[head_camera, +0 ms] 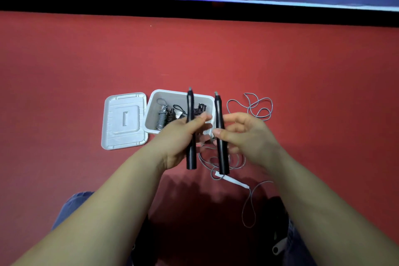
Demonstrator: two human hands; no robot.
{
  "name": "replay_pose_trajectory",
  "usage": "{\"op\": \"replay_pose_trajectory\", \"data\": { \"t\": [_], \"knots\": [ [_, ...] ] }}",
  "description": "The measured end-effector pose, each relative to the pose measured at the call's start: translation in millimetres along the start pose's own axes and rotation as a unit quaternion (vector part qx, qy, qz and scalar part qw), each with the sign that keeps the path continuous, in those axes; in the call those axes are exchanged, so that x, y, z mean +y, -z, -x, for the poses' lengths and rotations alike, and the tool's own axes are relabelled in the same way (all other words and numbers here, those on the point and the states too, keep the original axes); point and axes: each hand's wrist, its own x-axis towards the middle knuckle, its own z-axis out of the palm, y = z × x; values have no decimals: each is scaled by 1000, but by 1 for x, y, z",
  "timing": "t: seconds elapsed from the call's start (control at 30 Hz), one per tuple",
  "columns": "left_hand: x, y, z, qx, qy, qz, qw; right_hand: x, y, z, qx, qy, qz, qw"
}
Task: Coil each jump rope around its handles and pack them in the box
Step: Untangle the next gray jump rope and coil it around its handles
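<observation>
Jump rope: two black handles, one gripped in the left hand [179, 136], the other [221, 134] pinched in the right hand [244, 136], both held above the red mat [86, 60] in front of the box [179, 94]. Grey cord [257, 106] trails loose, thin, limp, likely tangle-prone. Handles rigid, light; best held mid-shaft. Box holds coiled ropes [164, 116]; lid [124, 121] beside it.

the lid [124, 121] lies just left of the box [151, 112], with coiled ropes [164, 116] inside. two handles [191, 127] stand side by side before the box; loose cord [257, 106] lies to its right.
</observation>
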Motion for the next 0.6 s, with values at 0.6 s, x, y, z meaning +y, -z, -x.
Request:
{"op": "replay_pose_trajectory", "data": {
  "t": [0.6],
  "knots": [
    [6, 0, 15, -250, 78, 13, 965, -11, 17, -4, 62, 92, 58, 992]
  ]
}}
